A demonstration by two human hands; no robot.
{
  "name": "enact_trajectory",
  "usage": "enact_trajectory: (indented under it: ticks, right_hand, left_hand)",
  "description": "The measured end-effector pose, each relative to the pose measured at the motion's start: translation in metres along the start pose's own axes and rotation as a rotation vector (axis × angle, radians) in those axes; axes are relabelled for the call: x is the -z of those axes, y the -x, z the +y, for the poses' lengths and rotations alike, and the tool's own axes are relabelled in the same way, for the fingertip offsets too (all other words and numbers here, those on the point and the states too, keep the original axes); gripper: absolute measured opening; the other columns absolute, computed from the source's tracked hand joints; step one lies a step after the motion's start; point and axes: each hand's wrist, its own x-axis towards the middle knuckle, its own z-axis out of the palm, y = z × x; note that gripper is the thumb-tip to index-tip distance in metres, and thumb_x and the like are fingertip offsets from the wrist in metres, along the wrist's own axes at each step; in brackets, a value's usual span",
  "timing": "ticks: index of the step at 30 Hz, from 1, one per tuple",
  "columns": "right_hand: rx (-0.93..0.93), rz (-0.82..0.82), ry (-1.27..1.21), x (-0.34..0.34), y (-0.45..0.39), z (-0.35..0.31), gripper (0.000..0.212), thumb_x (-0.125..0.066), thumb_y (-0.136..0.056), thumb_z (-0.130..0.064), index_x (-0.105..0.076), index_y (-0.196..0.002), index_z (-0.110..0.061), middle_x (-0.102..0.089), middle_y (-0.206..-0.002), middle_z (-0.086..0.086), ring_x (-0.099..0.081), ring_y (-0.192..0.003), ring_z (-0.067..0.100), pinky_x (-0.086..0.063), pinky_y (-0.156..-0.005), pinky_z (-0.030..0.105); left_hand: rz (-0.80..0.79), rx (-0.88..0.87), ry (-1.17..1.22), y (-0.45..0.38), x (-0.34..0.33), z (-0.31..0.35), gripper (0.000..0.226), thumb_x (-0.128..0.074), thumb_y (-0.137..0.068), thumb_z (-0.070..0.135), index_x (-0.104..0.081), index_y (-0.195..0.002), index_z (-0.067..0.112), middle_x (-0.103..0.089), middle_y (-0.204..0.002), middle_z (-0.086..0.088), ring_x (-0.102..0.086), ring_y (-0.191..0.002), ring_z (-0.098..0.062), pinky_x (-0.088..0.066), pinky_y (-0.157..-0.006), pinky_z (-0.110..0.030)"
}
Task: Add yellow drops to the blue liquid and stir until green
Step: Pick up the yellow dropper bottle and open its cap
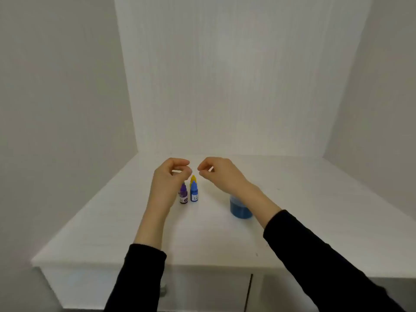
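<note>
A small yellow dropper bottle (pixel 193 179) stands in the middle of the white table (pixel 112 221), mostly hidden behind a blue dropper bottle (pixel 194 194). A clear cup of blue liquid (pixel 240 209) sits to the right, its top hidden by my right forearm. My left hand (pixel 171 179) hovers above the bottles with its fingers curled toward the thumb, and I see nothing in it. My right hand (pixel 219 174) hovers beside it, just right of the yellow bottle. Its fingers are curled the same way and hold nothing that I can see.
A purple dropper bottle (pixel 183 195) stands left of the blue one, partly behind my left wrist. White walls close the table in at the back and on both sides. A drawer front (pixel 202 289) runs below the table's front edge.
</note>
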Motion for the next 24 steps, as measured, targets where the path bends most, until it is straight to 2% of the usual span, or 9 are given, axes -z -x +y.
enact_trajectory:
  ticks: [4,8,12,14,19,24]
  right_hand:
    - [-0.044,-0.029,0.190,-0.013,-0.014,0.001,0.024,-0.054,-0.092,-0.025,-0.062,-0.113,-0.018,-0.062,-0.116,0.000,-0.058,-0.102,0.018,-0.048,-0.085,0.034]
    - [-0.035,-0.034,0.320,-0.026,-0.029,0.001,0.030,-0.053,-0.092,-0.028,-0.059,-0.119,-0.017,-0.061,-0.119,0.003,-0.056,-0.108,0.022,-0.045,-0.088,0.035]
    - [-0.057,-0.044,0.432,-0.034,-0.043,0.001,0.034,-0.051,-0.092,-0.035,-0.058,-0.120,-0.017,-0.061,-0.120,0.003,-0.055,-0.110,0.024,-0.039,-0.089,0.035]
    - [-0.076,-0.054,0.470,-0.036,-0.047,0.000,0.032,-0.050,-0.092,-0.035,-0.061,-0.116,-0.017,-0.063,-0.116,0.004,-0.057,-0.108,0.024,-0.038,-0.086,0.034]
    - [-0.144,-0.075,0.472,-0.041,-0.051,-0.001,0.021,-0.050,-0.091,-0.028,-0.065,-0.098,-0.014,-0.068,-0.099,0.005,-0.061,-0.090,0.024,-0.034,-0.073,0.030]
    - [-0.159,-0.083,0.385,-0.037,-0.051,-0.001,0.020,-0.055,-0.089,-0.024,-0.066,-0.100,-0.012,-0.068,-0.100,0.009,-0.060,-0.085,0.025,-0.037,-0.070,0.030]
  left_hand:
    - [-0.006,-0.010,-0.114,-0.006,-0.002,-0.006,0.024,-0.061,-0.088,0.000,-0.063,-0.100,0.021,-0.066,-0.090,0.006,-0.060,-0.077,-0.007,-0.045,-0.056,-0.006]
    - [-0.013,-0.035,-0.189,-0.011,-0.002,-0.012,0.028,-0.059,-0.086,-0.004,-0.062,-0.104,0.018,-0.066,-0.091,0.005,-0.061,-0.084,-0.005,-0.045,-0.062,-0.004]
    - [-0.024,-0.036,-0.237,-0.016,-0.005,-0.017,0.023,-0.060,-0.088,0.000,-0.062,-0.103,0.016,-0.067,-0.095,0.004,-0.061,-0.088,-0.007,-0.045,-0.064,-0.006]
    - [-0.029,-0.022,-0.252,-0.018,-0.006,-0.019,0.019,-0.060,-0.089,0.003,-0.063,-0.103,0.015,-0.067,-0.099,0.004,-0.062,-0.093,-0.009,-0.044,-0.069,-0.009]
    - [-0.033,0.016,-0.265,-0.020,-0.007,-0.023,0.014,-0.059,-0.092,0.010,-0.066,-0.102,0.016,-0.068,-0.104,0.003,-0.062,-0.099,-0.013,-0.048,-0.085,-0.027]
    - [-0.022,0.021,-0.256,-0.022,-0.008,-0.026,0.012,-0.059,-0.092,0.011,-0.066,-0.097,0.019,-0.068,-0.103,0.005,-0.062,-0.099,-0.013,-0.043,-0.080,-0.022]
